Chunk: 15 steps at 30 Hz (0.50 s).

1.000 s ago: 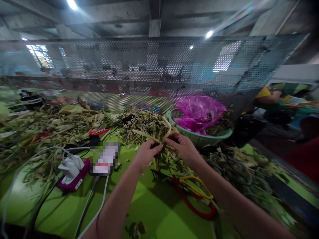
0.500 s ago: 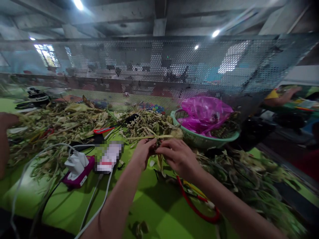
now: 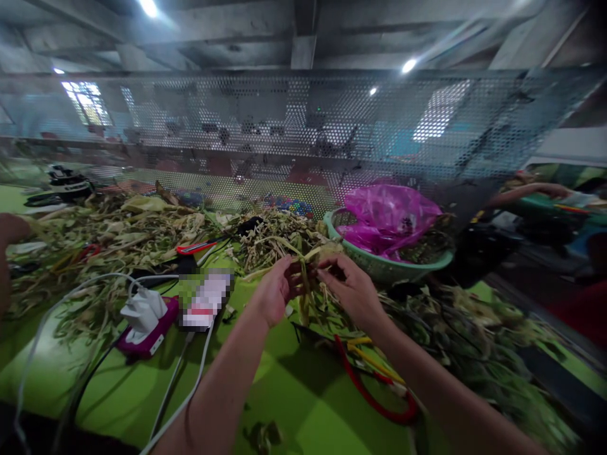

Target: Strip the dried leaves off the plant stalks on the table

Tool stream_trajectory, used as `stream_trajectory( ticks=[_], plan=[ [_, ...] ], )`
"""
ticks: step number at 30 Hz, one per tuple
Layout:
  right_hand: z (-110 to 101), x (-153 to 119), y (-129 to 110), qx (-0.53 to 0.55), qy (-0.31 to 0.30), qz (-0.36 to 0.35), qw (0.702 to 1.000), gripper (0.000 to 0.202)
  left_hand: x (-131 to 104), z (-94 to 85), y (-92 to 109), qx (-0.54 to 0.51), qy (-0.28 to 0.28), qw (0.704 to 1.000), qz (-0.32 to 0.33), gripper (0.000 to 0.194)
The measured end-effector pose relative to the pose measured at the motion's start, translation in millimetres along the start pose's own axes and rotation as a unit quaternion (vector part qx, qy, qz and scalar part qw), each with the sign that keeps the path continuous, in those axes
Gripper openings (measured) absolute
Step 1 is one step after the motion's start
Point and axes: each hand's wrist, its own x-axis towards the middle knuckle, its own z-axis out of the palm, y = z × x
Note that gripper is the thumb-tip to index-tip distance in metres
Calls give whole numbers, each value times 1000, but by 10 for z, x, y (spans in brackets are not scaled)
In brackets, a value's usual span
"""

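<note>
Stalks (image 3: 302, 258) at frame centre seem light, limp; pinch their crossing. Left hand (image 3: 279, 291): fingers apart; right hand (image 3: 351, 287): cannot tell.

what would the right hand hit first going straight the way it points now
The right hand would probably meet the plant stalks between it and the left hand; depth is unclear.

Bare left hand (image 3: 275, 292), bare right hand (image 3: 353, 289), bare forearms (image 3: 230, 370)
</note>
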Motion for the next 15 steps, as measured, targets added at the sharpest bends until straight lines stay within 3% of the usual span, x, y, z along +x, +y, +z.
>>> stream_trajectory(
  ticks=[6, 11, 15],
  plan=[
    [6, 24, 15, 138, -22, 99, 985, 16, -24, -10, 6, 9, -11, 1000, -10, 14],
    [0, 28, -32, 274, -63, 189, 941, 19, -14, -38, -11, 22, -30, 999, -19, 20],
    [-2, 26, -34, 353, -95, 223, 904, 21, 2, -64, -23, 34, -24, 999, -27, 19]
  ],
)
